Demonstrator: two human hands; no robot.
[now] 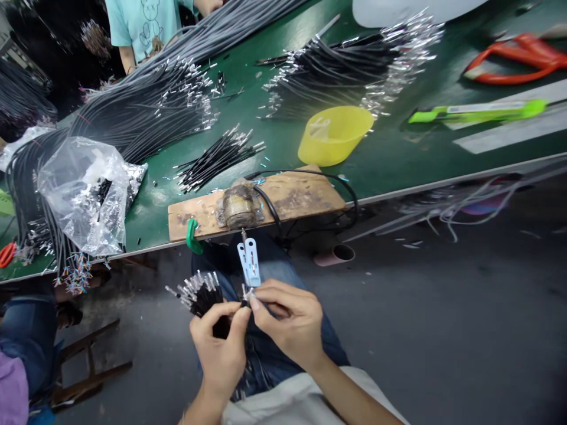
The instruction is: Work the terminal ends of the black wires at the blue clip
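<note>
My left hand (220,342) is closed around a bundle of short black cables (201,295) with silvery ends, and its thumb and index finger pinch one cable end. Against that same end, the fingertips of my right hand (290,319) are pressed together; the small piece between them is too small to make out. Just above my fingers a light blue clip (250,265) hangs from the metal tip of a round brownish motor (239,205). That motor sits on a wooden board (296,198) at the table's front edge.
The green table (274,144) bears black cable bundles (221,158), a yellow cup (334,137), a clear plastic bag (84,195), red-handled scissors (518,59) and a lime-green cutter (482,112). A green clamp (192,236) holds the board. Another person (144,26) is across the table.
</note>
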